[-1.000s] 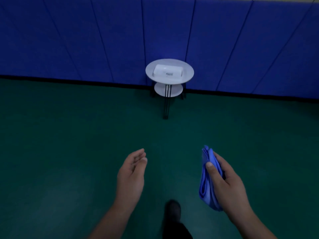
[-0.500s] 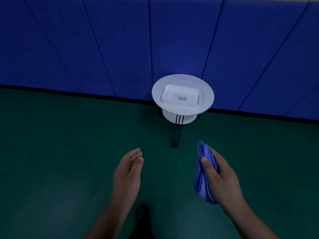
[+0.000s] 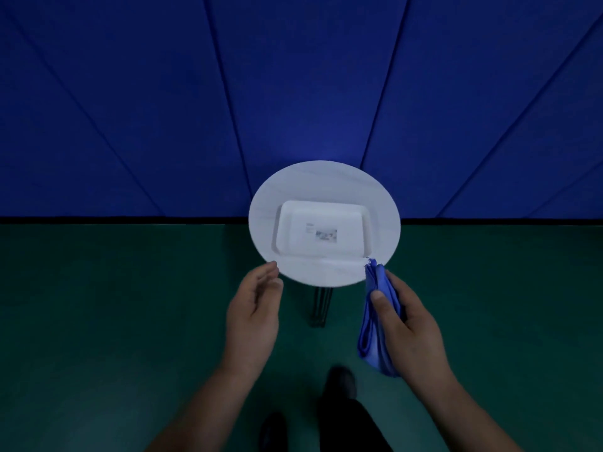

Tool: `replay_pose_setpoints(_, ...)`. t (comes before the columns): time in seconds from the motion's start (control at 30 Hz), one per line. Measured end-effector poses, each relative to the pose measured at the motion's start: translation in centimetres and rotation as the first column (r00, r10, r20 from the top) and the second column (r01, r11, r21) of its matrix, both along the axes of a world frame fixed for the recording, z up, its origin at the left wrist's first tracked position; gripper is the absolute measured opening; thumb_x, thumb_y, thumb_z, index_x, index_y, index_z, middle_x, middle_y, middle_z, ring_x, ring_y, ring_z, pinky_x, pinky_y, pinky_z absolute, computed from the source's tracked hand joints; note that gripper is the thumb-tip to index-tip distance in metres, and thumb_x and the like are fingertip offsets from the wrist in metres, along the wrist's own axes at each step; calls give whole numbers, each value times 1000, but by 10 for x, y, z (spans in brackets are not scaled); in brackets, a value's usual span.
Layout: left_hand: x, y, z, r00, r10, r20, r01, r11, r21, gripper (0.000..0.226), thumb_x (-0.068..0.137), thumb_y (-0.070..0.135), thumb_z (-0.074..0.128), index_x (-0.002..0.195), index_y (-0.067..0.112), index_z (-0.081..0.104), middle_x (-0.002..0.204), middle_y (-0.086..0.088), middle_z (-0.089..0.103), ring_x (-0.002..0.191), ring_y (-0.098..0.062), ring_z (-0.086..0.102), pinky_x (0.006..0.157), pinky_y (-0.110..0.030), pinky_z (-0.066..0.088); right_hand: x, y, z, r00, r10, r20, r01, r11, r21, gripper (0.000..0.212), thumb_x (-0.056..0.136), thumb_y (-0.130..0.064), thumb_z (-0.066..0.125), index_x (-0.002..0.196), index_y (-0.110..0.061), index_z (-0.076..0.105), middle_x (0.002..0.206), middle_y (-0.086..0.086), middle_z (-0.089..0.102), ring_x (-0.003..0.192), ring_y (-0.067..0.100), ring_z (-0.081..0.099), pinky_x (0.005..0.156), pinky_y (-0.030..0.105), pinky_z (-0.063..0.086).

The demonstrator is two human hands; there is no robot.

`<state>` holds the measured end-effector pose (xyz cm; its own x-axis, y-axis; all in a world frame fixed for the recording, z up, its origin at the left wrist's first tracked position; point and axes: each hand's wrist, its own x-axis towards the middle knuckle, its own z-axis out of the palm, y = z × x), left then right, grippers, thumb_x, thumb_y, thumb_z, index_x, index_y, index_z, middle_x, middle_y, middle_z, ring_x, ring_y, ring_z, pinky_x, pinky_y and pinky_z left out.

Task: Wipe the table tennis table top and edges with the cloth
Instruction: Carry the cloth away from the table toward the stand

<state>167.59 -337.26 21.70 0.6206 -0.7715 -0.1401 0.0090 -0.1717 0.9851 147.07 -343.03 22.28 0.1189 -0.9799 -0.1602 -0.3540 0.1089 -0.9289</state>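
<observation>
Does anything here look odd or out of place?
Nothing is spilled or damaged. The white tray sits flat on the round side table. One oddity: the right hand holds the cloth, but no table tennis table shows.

Both forearms are bare from wrist to the bottom of the frame, with no sleeves, watch or rings showing on the left hand (image 3: 253, 316) or the right hand (image 3: 409, 327). Below them, dark trousers (image 3: 350, 425) cover the legs, and dark shoes (image 3: 341, 381) are on the feet.

White tray (image 3: 321, 231) fills most of round table (image 3: 385, 207).
</observation>
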Motion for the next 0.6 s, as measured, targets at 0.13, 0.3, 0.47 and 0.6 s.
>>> replay_pose_setpoints(0.13, 21, -98, -25, 1000, 5, 28, -6, 1000, 31, 24, 99, 15, 60, 120, 23, 68, 115, 14, 71, 110, 3, 63, 88, -7, 45, 27, -104, -35, 1000, 23, 4, -23, 999, 31, 34, 100, -29, 58, 128, -48, 57, 115, -45, 58, 107, -23, 53, 83, -5, 36)
replay_pose_setpoints(0.3, 30, -207, -88, 986, 165, -7, -164, 985, 56, 20, 96, 2, 62, 111, 12, 71, 108, 10, 73, 105, -2, 66, 89, -14, 47, 66, -233, -121, 983, 140, -116, -132, 988, 76, 31, 101, -37, 55, 131, -34, 60, 119, -20, 63, 105, -5, 57, 85, 2, 39)
replay_pose_setpoints(0.47, 33, -288, -149, 979, 203, -29, -197, 971, 133, 20, 97, 3, 63, 114, 9, 71, 115, 3, 72, 108, -6, 66, 93, -17, 49, 111, -328, -235, 916, 280, -286, -265, 960, 91, 26, 101, -34, 50, 121, -20, 58, 114, -3, 63, 102, 11, 56, 82, 26, 44)
replay_pose_setpoints(0.6, 43, -323, -199, 986, 169, -10, -165, 972, 167, 23, 92, 14, 63, 114, 10, 72, 115, 5, 71, 109, -7, 66, 95, -19, 49, 143, -370, -311, 858, 304, -415, -264, 953, 151, 46, 103, -33, 49, 147, -21, 45, 145, 1, 48, 123, 26, 49, 103, 36, 41)
